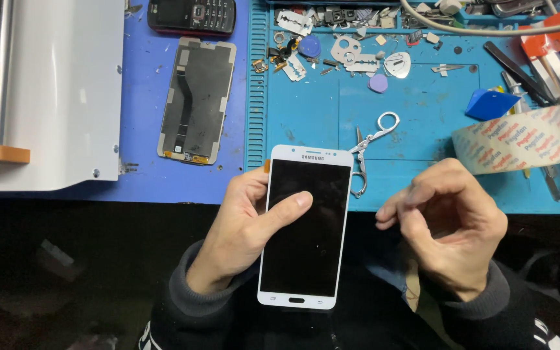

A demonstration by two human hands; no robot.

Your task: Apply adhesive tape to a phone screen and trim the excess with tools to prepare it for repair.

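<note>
Your left hand [244, 227] gripped the phone [304, 227] by its edges (thin, slippery, likely fragile glass); your right hand [452, 227] curled empty.

keypad phone [192, 15] cut by top edge, tape roll [514, 140] partly behind right hand [447, 223] — fingertips curled, hidden

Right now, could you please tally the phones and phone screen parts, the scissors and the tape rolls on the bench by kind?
Phones and screen parts: 3 – white-framed phone held in the left hand, bare display panel, black keypad phone.
Scissors: 1 – small silver scissors.
Tape rolls: 1 – printed tape roll beyond the right hand.
Total: 5
</note>
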